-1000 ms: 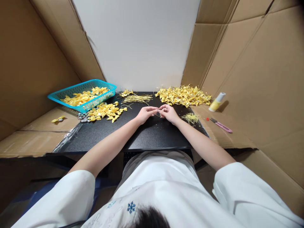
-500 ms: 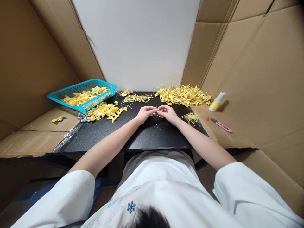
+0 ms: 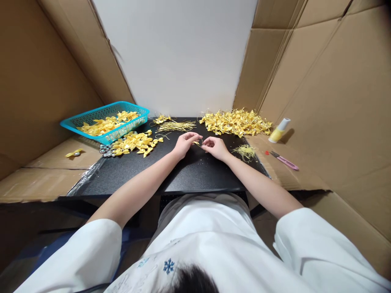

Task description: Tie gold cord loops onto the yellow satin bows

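Over the middle of the black table (image 3: 131, 175), my left hand (image 3: 185, 145) pinches a small yellow bow (image 3: 196, 143), mostly hidden by its fingers. Just to the right, my right hand (image 3: 215, 148) is closed at the fingertips on a thin cord (image 3: 201, 141) that runs from the bow. Behind my hands lies a bundle of gold cords (image 3: 177, 126). A heap of yellow bows (image 3: 136, 142) rests left of my left hand, and a larger pile of bows with cords (image 3: 236, 123) sits behind my right hand.
A blue basket (image 3: 105, 106) of yellow bows stands at the left, near silver beads (image 3: 106, 151) and one bow (image 3: 74, 153). On the right are cord scraps (image 3: 245, 152), pink snips (image 3: 285, 161), a red piece (image 3: 267, 153) and a yellow thread spool (image 3: 277, 134). Cardboard walls (image 3: 330, 81) flank the table.
My hands have moved slightly apart at the fingertips. The yellow bow and a curved piece of cord now show between them.
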Tool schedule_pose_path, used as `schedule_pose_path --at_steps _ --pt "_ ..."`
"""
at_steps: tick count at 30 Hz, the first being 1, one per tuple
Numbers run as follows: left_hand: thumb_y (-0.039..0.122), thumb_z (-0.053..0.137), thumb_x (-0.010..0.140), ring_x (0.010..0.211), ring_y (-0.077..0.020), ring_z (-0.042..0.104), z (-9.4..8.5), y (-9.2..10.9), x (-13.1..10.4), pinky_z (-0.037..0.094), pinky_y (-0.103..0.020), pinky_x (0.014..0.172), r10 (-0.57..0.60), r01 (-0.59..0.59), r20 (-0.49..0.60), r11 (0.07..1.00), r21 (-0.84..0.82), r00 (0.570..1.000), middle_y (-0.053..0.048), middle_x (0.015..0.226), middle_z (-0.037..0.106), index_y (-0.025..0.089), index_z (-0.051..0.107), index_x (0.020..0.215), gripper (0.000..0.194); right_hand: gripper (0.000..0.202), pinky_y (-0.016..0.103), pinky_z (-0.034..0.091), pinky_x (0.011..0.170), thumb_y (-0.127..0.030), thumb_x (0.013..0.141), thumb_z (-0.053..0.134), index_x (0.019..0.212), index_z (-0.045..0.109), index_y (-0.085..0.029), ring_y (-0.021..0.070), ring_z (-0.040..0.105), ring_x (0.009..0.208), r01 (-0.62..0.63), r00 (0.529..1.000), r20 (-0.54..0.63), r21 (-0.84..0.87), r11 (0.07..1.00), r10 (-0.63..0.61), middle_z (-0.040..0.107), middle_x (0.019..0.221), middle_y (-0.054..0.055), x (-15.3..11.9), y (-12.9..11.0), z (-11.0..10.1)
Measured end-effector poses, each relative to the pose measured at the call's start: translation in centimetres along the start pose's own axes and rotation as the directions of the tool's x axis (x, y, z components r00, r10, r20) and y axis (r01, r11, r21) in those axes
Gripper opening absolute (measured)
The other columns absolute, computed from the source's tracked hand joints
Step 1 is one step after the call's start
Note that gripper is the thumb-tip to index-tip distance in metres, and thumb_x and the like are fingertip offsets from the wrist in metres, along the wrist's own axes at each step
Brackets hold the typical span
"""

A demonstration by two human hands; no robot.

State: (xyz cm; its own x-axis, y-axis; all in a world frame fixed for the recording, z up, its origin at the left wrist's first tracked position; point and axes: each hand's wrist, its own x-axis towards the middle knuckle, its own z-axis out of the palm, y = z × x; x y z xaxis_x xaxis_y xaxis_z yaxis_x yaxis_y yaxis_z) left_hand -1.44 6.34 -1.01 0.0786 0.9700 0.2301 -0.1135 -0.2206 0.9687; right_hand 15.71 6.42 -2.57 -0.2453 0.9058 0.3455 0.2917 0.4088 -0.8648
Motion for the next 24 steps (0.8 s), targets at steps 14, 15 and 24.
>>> schedule_pose_path --at_steps 14,15,24 --pt "0.037 0.083 0.065 0.056 -0.0064 0.056 -3.6 5.2 2.8 0.040 -0.020 0.051 0.115 -0.226 -0.335 0.922 -0.314 0.935 0.004 0.074 0.070 0.022 0.059 0.077 0.031 0.008 0.024 0.043 0.061 -0.022 0.070 0.071 0.075 0.071 -0.016 0.0110 0.055 0.060 0.073 0.996 0.066 -0.241 0.968 -0.059 0.067 0.067 0.000 -0.4 -1.0 -0.5" --pt "0.037 0.083 0.067 0.057 -0.0060 0.055 -3.7 6.0 3.0 0.039 -0.020 0.051 0.130 -0.239 -0.335 0.921 -0.306 0.933 0.005 0.073 0.070 0.022 0.059 0.077 0.030 0.008 0.024 0.042 0.061 -0.022 0.070 0.072 0.075 0.071 -0.016 0.0111 0.055 0.061 0.076 0.996 0.072 -0.259 0.963 -0.060 0.068 0.068 0.001 -0.4 -1.0 -0.5" --pt "0.041 0.078 0.073 0.068 -0.0110 0.063 -2.0 11.4 4.7 0.041 -0.021 0.054 0.400 -0.414 -0.204 0.910 -0.028 0.894 -0.001 0.079 0.071 0.023 0.062 0.082 0.025 0.004 0.026 0.042 0.066 -0.022 0.072 0.074 0.071 0.073 -0.019 0.0129 0.057 0.068 0.131 0.990 0.097 -0.342 0.930 -0.103 0.069 0.074 0.002 0.0 -0.2 -0.4"
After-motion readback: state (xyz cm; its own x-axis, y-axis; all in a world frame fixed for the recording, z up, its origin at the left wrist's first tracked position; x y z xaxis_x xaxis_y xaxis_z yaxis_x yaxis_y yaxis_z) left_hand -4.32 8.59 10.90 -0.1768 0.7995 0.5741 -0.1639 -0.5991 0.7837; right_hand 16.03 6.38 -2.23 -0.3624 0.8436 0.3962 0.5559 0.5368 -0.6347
